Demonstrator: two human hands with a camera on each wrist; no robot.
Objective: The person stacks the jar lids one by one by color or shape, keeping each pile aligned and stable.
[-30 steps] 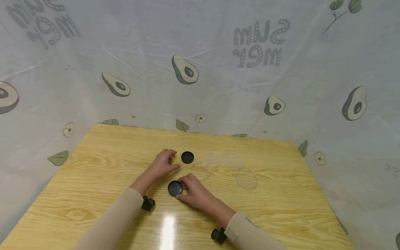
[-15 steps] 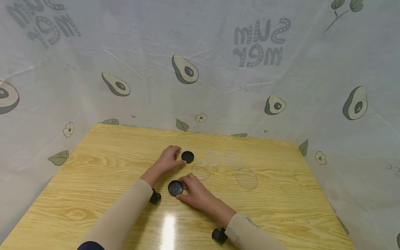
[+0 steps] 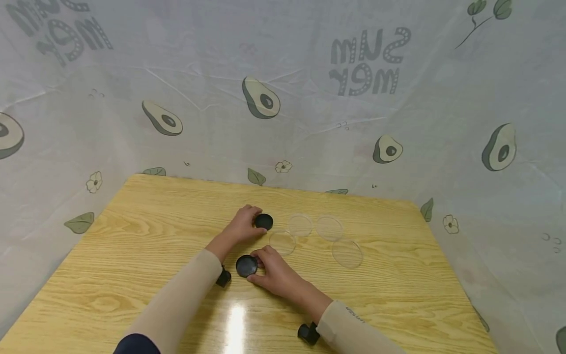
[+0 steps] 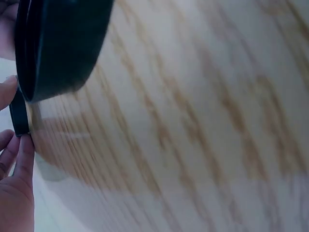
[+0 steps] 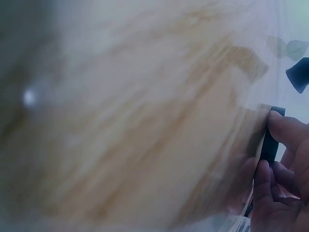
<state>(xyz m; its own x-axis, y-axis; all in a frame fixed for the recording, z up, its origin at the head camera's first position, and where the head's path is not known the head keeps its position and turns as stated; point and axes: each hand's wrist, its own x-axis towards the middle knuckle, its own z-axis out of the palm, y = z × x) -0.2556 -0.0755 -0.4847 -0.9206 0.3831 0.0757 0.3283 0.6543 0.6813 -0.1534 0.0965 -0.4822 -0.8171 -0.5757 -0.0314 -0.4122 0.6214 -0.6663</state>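
Two shallow black round lids lie on the wooden table. My left hand has its thumb and fingers at opposite sides of the far lid. Nearer to me, my right hand pinches the rim of the other lid, whose raised edge shows from above. In the right wrist view, thumb and fingers grip that black lid by its side. A black lid's wall fills the top left of the left wrist view; below it, fingers hold a smaller-looking black lid.
Several clear round discs lie to the right of the lids, among them a near-left one and a right one. A printed curtain surrounds the back and sides of the wooden table.
My left hand has moved right to the far black lid and taken hold of its sides. The right hand keeps its pinch on the near lid, in the same spot.
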